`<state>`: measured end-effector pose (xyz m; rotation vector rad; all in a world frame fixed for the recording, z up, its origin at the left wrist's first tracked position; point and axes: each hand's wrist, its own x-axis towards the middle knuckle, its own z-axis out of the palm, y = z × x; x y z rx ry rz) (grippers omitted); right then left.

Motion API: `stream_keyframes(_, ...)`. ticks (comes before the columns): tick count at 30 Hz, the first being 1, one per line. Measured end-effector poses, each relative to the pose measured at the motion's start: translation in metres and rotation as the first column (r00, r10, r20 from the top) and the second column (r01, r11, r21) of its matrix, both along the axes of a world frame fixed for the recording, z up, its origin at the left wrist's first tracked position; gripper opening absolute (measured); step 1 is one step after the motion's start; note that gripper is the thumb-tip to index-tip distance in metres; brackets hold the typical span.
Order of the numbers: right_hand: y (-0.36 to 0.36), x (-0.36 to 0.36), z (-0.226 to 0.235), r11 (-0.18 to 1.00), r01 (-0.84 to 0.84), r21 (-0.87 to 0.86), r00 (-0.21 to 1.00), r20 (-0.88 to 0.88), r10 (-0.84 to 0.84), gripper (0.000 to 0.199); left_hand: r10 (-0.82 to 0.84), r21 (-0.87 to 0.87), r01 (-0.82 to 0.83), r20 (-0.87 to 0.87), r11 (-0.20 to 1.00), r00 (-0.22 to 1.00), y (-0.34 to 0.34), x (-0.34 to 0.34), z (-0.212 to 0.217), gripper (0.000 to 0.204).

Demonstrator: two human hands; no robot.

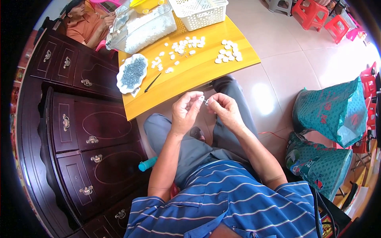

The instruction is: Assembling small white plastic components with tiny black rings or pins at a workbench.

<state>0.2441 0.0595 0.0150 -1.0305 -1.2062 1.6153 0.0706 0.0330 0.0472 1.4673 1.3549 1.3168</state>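
Note:
Above my lap, just off the table's near edge, my two hands meet at the fingertips. My left hand [183, 114] pinches a small white plastic piece [202, 98] between thumb and forefinger. Close by on its right, my right hand [227, 112] is closed on another small white piece [206, 102], partly hidden by the fingers. Whether the two pieces touch, I cannot tell. On the yellow wooden table [190, 77] lie several loose white parts [181, 47] and a cluster of round white pieces [229, 51] by the right edge. A black thin pointed tool [152, 83] rests near the left edge.
A scalloped white dish [120, 81] holds many small grey-blue pieces. Behind it stand a clear bin [149, 33] of white parts and a white basket [200, 18]. Dark drawers [95, 127] line the left; green sacks [329, 111] stand right. Another person [85, 25] sits far left.

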Motion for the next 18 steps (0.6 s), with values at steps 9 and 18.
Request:
stream_keyframes(9,0.0003,0.0005,-0.0045,1.0,-0.009,0.024,0.997,0.08,0.007,0.023,-0.007,-0.003,0.007,-0.008,1.0,1.0,0.0004,0.0,-0.0018,0.017)
stream_keyframes(18,-0.0021,0.0014,-0.0035,0.999,-0.01,0.04,0.997,0.078,0.007,0.025,-0.037,-0.027,0.037,-0.02,0.999,0.999,-0.0025,-0.0004,-0.0057,0.017)
